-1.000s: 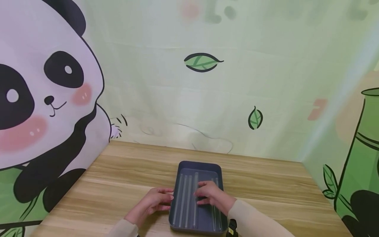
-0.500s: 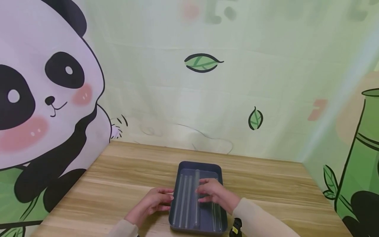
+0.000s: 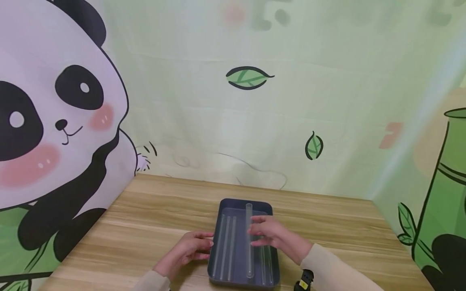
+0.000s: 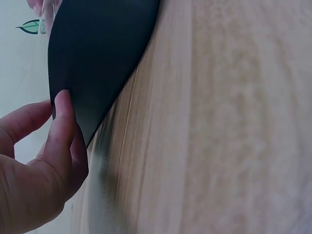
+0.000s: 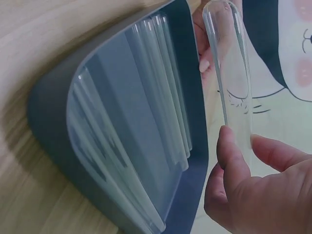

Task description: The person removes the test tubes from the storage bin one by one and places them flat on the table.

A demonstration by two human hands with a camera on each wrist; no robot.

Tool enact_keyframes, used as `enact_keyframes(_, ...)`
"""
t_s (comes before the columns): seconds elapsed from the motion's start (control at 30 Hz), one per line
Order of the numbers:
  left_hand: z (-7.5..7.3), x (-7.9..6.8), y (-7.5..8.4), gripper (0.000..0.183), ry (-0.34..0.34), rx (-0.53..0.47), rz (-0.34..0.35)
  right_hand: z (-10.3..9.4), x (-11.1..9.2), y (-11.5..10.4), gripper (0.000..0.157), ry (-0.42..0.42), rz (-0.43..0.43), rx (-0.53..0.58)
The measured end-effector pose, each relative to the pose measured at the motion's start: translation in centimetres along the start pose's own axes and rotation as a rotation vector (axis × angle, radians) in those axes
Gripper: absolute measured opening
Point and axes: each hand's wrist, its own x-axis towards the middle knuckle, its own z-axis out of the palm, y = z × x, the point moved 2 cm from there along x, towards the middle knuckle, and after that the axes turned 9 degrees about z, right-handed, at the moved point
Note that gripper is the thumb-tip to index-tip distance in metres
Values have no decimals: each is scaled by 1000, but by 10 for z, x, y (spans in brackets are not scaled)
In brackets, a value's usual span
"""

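My right hand (image 3: 271, 231) pinches a clear glass test tube (image 3: 249, 214) between thumb and fingertips. In the right wrist view the test tube (image 5: 229, 58) is raised above a dark blue rectangular tray (image 5: 126, 53), its rounded end away from the fingers. More clear tubes lie lengthwise in the tray: several along its left side (image 3: 228, 246) and a pair near its right wall (image 3: 266, 266). My left hand (image 3: 189, 246) holds the tray's left wall. In the left wrist view its thumb meets the rim and a finger presses the outer wall (image 4: 97, 58).
The tray stands on a wood-grain table (image 3: 164, 202). Behind it hangs a pale green backdrop (image 3: 182, 101) with a panda (image 3: 73, 129) and leaves printed on it. A dark wrist device (image 3: 303, 281) sits by the right sleeve.
My right hand has lifted the test tube off the tray's floor, away from the left row, and carried it to the right. The left hand has stayed at the tray's wall.
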Motion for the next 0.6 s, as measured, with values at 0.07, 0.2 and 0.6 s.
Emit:
enact_keyframes(0.07, 0, -1, 0, 51, 5, 2, -3, -4, -4, -1, 56, -25, -8, -7)
enact_keyframes(0.2, 1, -2, 0, 50, 10, -1, -11, -15, -10, -1, 58, -53, -20, -14)
enact_keyframes(0.6, 1, -3, 1, 52, 10, 0, 3, -47, -25, -1, 63, -104, -40, -52)
